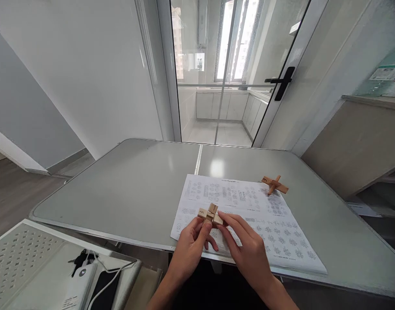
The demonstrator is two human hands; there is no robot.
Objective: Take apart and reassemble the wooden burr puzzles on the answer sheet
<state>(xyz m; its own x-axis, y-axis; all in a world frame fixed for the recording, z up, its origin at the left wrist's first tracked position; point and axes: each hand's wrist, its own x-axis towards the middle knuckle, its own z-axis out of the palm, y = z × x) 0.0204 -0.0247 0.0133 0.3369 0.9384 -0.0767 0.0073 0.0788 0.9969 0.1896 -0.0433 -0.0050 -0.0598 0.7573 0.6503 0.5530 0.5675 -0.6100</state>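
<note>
"Head view, entry one?"

"One pale wooden cross (213, 214), built of short crossed bars, dark marks on two ends. Location: between the two hands, raised above a printed sheet (284, 241)."

"State of the grip?"

"Left hand (191, 245): closed on the pale wooden cross from the near left side, thumb on its near part, other fingers curled below. Right hand (249, 243): thumb and forefinger grasping its right end."

"Entry two?"

"The printed sheet, white, rows of small line diagrams, lying on the grey-green surface (135, 193), near edge partly behind the hands."

"Three?"

"One brown wooden cross (275, 185), thinner bars, one tilted, at the far right corner of the printed sheet, apart from both hands."

"Lower left?"

"One white stand (29, 245) with a perforated panel, bearing a white device (80, 286), a black flat item (104, 287), a white cable (111, 282) over that item, and a dark bunch (82, 259), too small to name surely."

"Background?"

"One glass door (203, 112) beyond the surface, fitted with a black handle (284, 84)."
</note>
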